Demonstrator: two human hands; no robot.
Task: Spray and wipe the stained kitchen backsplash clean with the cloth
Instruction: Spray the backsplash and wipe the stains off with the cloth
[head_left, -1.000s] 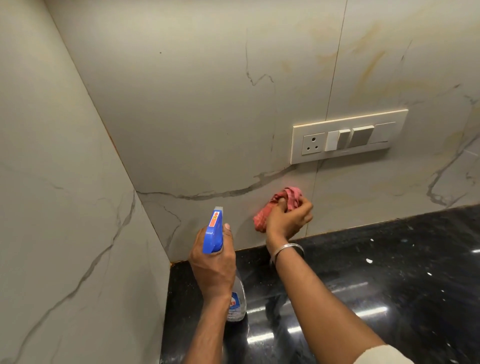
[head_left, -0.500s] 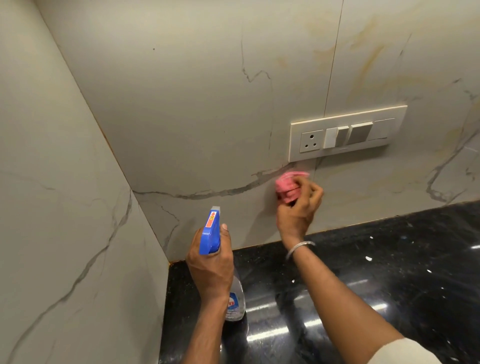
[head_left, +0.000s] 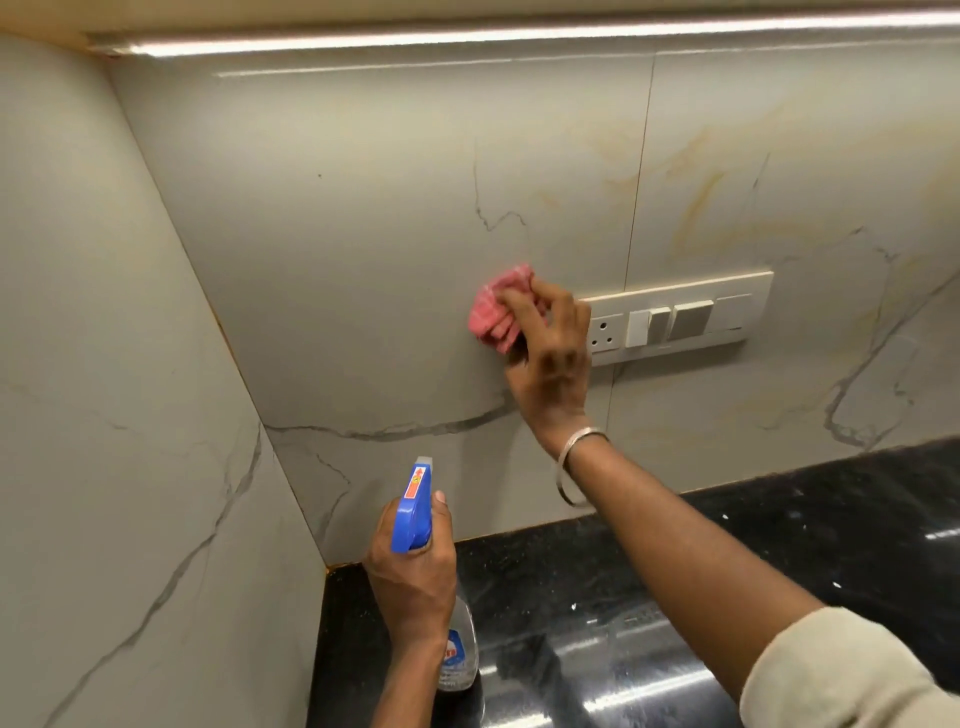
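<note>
1. The left hand (head_left: 415, 577) is curled round the neck of the spray bottle (head_left: 413, 514), with the thumb up beside its blue head. The clear body shows below the palm, in front of the black counter (head_left: 675, 571).
2. Up and to the right of that hand, the pink cloth (head_left: 496, 312) is bunched against the backsplash (head_left: 363, 234).
3. The right hand (head_left: 553, 353) grips the cloth with curled fingers and presses it to the wall. A metal bangle (head_left: 571, 467) sits on its wrist.
4. Just right of this hand, partly behind it, is the switch plate (head_left: 685, 319).
</note>
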